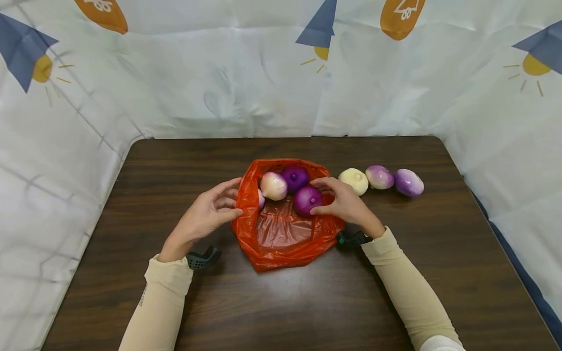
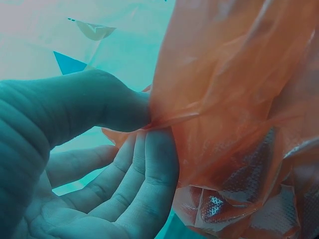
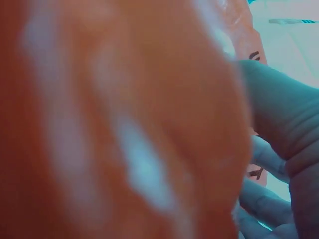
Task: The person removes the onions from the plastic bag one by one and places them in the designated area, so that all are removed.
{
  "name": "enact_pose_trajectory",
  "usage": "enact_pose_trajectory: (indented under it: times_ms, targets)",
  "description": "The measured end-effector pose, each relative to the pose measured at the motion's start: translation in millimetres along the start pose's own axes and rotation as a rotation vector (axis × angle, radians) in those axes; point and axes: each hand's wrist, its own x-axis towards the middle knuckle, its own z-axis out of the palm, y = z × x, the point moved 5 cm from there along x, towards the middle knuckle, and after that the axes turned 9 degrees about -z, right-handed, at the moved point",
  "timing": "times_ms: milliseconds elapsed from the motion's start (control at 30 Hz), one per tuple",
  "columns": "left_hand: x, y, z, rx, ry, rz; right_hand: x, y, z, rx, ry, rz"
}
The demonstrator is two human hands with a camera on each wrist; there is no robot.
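Note:
A red plastic bag point(image 1: 285, 258) lies on the table, its mouth spread wide. Inside it are a pale pinkish onion point(image 1: 274, 186), a dark purple onion point(image 1: 295, 177), another purple onion point(image 1: 307, 201) and a sliver of one more at the left. My left hand point(image 1: 202, 214) pinches the bag's left rim between thumb and fingertips, as the left wrist view shows too. My right hand point(image 1: 344, 202) reaches over the bag's right rim, thumb and fingers around the nearer purple onion. In the right wrist view the bag point(image 3: 149, 109) hides the onion and the fingertips.
Right of the bag, a white onion point(image 1: 353, 181), a pink-purple onion point(image 1: 379, 177) and a purple onion point(image 1: 409, 183) lie in a row. The dark wooden table point(image 1: 272, 312) is bordered by white printed curtains point(image 1: 263, 87) at the back and sides.

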Motion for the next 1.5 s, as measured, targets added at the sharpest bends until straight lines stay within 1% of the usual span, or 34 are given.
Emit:
enact_pose_trajectory:
  times_ms: [233, 333, 467, 600, 767, 1000, 1233, 1500]
  targets:
    - [-0.3, 0.9, 0.5, 0.009, -0.007, 0.011, 0.6, 5.8, 2.2, -0.025, -0.03, -0.013]
    - [1.2, -0.8, 0.2, 0.012, -0.001, -0.003, 0.1, 5.9, 3.4, -0.044, -0.044, -0.017]
    - [2.4, -2.2, 0.3, 0.018, 0.001, 0.0, -0.7, 5.4, 4.7, -0.066, -0.05, -0.028]
    - [1.5, -2.0, -0.1, 0.019, 0.003, 0.013, -0.9, 4.7, 5.5, -0.079, -0.039, -0.048]
    - [0.2, -1.4, -0.7, 0.01, -0.001, 0.01, -1.4, 3.7, 5.3, -0.089, -0.021, -0.066]
    - [1.6, -1.8, -0.3, 0.012, -0.003, 0.01, -2.2, 0.6, 2.2, -0.033, 0.018, -0.074]
    - [1.5, -2.9, -0.3, 0.023, -0.002, -0.005, -3.8, -7.0, -1.2, 0.036, 0.078, -0.102]
    - [0.2, -1.6, -0.7, 0.023, -0.007, 0.002, -6.8, -17.1, -6.2, 0.104, 0.118, -0.125]
